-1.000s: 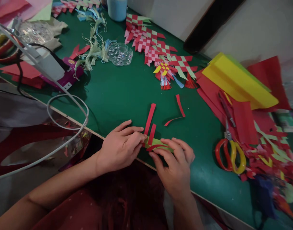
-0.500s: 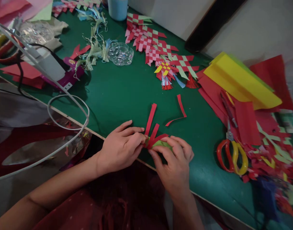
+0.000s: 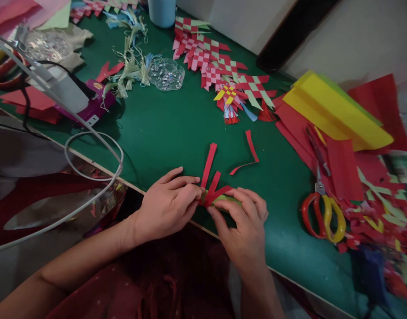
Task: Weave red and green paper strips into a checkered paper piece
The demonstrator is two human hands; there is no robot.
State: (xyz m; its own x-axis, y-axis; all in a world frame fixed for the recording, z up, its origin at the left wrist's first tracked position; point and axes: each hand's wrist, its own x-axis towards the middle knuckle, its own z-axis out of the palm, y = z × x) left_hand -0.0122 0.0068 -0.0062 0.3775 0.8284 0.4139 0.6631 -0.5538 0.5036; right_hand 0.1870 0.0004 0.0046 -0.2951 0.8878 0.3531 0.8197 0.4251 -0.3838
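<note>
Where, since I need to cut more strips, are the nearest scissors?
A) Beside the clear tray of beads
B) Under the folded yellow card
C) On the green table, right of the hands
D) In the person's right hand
C: the scissors with red and yellow handles lie on the green table to the right of the right hand, while that hand and the left hand pinch red paper strips.

1. My red strips look like smooth, matt paper.
2. The scissors have glossy plastic handles and metal blades.
3. The green worktop looks smooth; its material I can't quite tell.
</note>
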